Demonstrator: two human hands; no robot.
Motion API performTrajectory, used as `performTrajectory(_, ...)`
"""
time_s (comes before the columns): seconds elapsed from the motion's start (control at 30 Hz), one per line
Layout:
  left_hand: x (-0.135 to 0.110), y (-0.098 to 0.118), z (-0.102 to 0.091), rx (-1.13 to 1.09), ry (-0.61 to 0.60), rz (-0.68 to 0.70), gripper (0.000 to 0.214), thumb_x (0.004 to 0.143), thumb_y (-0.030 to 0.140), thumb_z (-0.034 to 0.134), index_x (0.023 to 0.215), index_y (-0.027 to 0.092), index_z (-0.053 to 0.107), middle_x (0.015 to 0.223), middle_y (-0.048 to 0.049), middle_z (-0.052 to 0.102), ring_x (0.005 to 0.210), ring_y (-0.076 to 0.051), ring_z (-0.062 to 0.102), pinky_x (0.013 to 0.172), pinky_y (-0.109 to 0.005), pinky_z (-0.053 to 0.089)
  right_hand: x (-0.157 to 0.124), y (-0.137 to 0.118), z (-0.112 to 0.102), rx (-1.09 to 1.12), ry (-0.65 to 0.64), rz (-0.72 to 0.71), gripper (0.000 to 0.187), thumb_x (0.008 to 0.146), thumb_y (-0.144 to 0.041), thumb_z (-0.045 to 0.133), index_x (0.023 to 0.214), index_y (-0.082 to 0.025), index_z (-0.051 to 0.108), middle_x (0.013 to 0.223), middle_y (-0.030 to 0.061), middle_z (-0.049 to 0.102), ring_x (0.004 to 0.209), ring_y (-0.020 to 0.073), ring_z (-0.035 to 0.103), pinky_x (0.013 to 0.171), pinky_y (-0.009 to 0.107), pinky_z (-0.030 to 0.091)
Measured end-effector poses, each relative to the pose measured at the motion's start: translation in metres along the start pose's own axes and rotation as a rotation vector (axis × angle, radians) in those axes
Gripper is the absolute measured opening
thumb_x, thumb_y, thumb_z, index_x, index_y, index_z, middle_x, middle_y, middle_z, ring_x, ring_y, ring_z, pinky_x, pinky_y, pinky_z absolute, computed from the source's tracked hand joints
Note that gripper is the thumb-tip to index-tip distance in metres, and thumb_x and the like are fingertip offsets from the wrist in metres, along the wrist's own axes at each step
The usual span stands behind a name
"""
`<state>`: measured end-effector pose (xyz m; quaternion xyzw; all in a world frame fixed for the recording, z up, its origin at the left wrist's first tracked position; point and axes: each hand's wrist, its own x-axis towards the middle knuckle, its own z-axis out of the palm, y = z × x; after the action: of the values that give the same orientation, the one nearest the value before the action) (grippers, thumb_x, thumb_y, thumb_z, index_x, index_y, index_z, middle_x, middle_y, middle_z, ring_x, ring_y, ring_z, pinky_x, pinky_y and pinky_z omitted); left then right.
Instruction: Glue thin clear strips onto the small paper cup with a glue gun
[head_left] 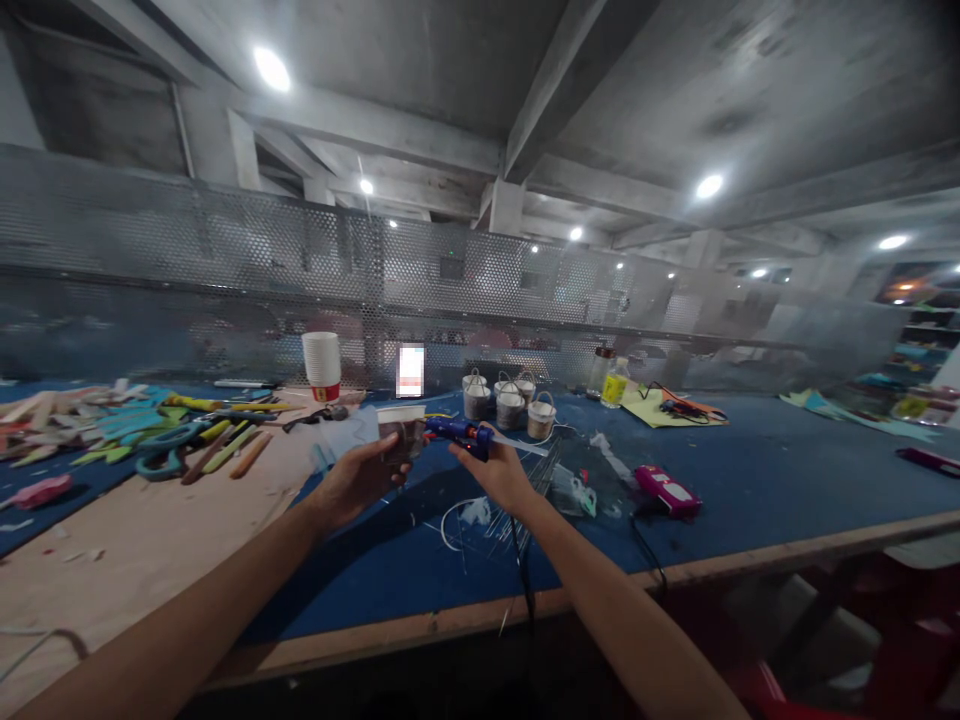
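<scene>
My left hand [358, 478] is closed round a small clear plastic cup [402, 430] with a dark lower part, held up above the blue tabletop [750, 470]. My right hand [496, 472] grips a blue glue gun [459, 432], its nozzle pointing left and touching the side of the cup. A black cord [523, 570] runs from the gun down over the table's front edge. Both forearms reach in from the bottom of the view.
Several small bucket-like cups with wire handles [510, 402] stand behind my hands. A stack of white paper cups [322, 364] stands at left, with scissors, sticks and scraps [172, 440] on a brown board. A pink device [667, 490], two bottles [613, 382] and a mesh fence [225, 260] lie beyond.
</scene>
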<state>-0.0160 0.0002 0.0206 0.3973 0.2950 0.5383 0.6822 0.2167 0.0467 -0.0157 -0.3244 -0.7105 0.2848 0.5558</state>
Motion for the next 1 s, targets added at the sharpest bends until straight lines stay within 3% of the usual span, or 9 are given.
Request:
performTrajectory(0.47,0.0034,-0.0007,-0.0055,-0.055,-0.019,-0.016,0.025,0.089,0.017,0.074,0.113,0.014,0.079,0.101,-0.0117,0.08,0.065,-0.015,0.064,0.056,-0.024,0.049,0.0003,-0.002,-0.0006,0.029,0.005,0.016,0.042,0.084,-0.06,0.078,0.094,-0.021,0.066,0.093,0.0021,0.071,0.084,0.0205,0.063,0.08,0.031,0.054)
performTrajectory(0.8,0.0013,0.0006,-0.0009,-0.043,-0.004,-0.007,0.023,0.095,0.016,0.062,0.11,0.018,0.08,0.1,-0.0121,0.081,0.065,-0.017,0.062,0.058,-0.025,0.046,-0.0002,0.0054,0.0008,0.021,0.002,-0.017,0.039,0.086,-0.058,0.078,0.097,-0.022,0.069,0.095,0.0025,0.073,0.086,0.0209,0.065,0.082,0.032,0.056)
performTrajectory(1.0,0.0049,-0.0014,-0.0073,-0.063,-0.017,-0.008,0.025,0.095,0.014,0.064,0.115,0.012,0.078,0.103,-0.0139,0.08,0.066,-0.016,0.064,0.058,-0.025,0.049,-0.0002,0.0008,-0.0004,0.015,-0.001,-0.012,0.038,0.086,-0.057,0.077,0.097,-0.021,0.068,0.098,0.003,0.074,0.088,0.0216,0.066,0.084,0.033,0.056)
